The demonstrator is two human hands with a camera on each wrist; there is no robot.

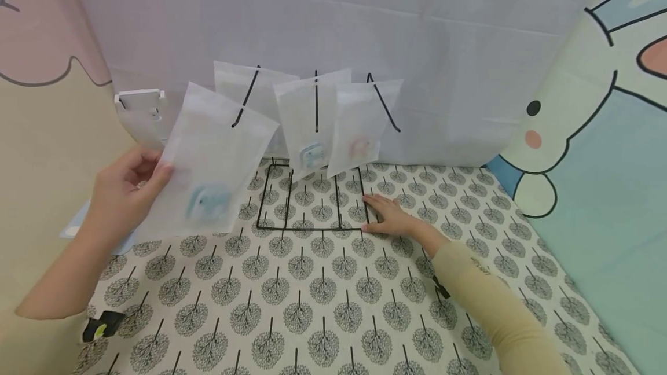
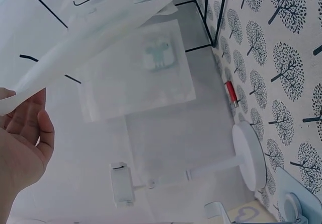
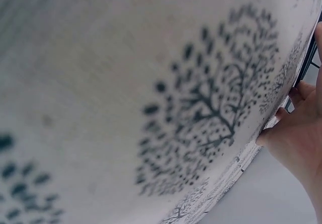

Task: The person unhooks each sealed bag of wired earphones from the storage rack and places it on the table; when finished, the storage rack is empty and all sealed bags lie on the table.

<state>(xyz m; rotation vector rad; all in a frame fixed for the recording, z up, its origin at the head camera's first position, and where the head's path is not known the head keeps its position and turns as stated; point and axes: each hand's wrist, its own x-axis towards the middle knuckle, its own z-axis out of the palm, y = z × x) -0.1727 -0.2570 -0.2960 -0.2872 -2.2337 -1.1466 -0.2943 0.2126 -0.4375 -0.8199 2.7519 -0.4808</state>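
Note:
My left hand (image 1: 122,195) pinches a translucent white bag (image 1: 216,138) by its left edge, thumb in front. A blurry blue shape (image 1: 208,204) shows through its lower part. In the left wrist view the bag (image 2: 75,48) is seen nearly edge-on. A black wire rack (image 1: 312,228) stands on the cloth, its prongs slanting up. Similar bags hang there: one at the back left (image 1: 234,77), a middle bag (image 1: 294,103) with a blue item, and a right bag (image 1: 362,109) with a pinkish item. My right hand (image 1: 391,216) rests on the cloth, fingertips touching the rack's right side.
A tree-print cloth (image 1: 297,294) covers the table. At the left stands a white holder (image 1: 140,100) on a round base (image 2: 249,156). A small red object (image 2: 231,93) lies near the rack. Behind hangs a pale curtain (image 1: 443,74); printed fabric (image 1: 615,236) borders the right.

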